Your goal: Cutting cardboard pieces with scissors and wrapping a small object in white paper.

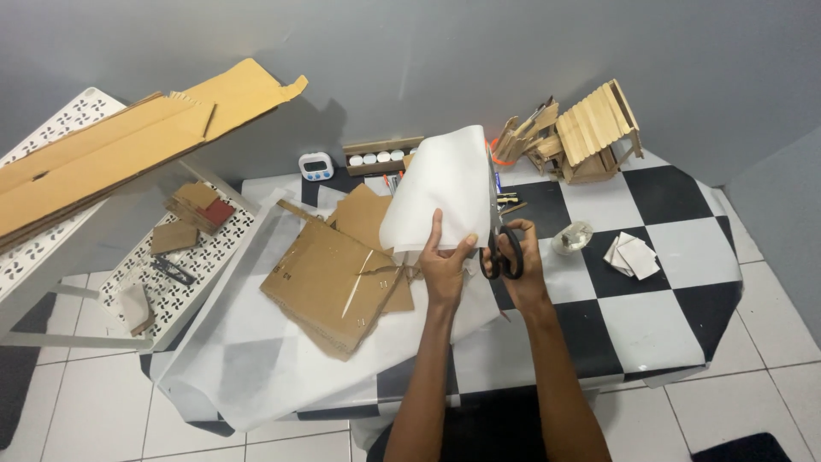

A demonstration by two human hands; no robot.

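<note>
**White sheet held up and met by scissors over a chequered table**

A white paper sheet (445, 188) stands upright above the middle of the table, curling slightly at its top. The left hand (445, 261) pinches its lower edge, thumb on the near face and fingers behind. Just beside it, the right hand (517, 265) is closed through the loops of black-handled scissors (503, 252), whose blades run up along the sheet's right edge; whether the blades are parted cannot be told. The two hands are close together, almost touching.

Under them lies a larger translucent white sheet (256, 359), draped over the table's left end. On it rests a stack of flat cardboard pieces (329, 282).

The table (650, 316) has a black-and-white chequered top and stands on white floor tiles against a grey wall. Along the far edge: one small digital timer (316, 166), one cardboard tray of round white pots (380, 156), and one little house of wooden sticks (590, 133). To the right lie a few folded white paper squares (631, 255) and one roll of clear tape (571, 237). At the left, a white perforated rack (192, 265) carries cardboard scraps, with a long cardboard box (128, 145) above it.
</note>
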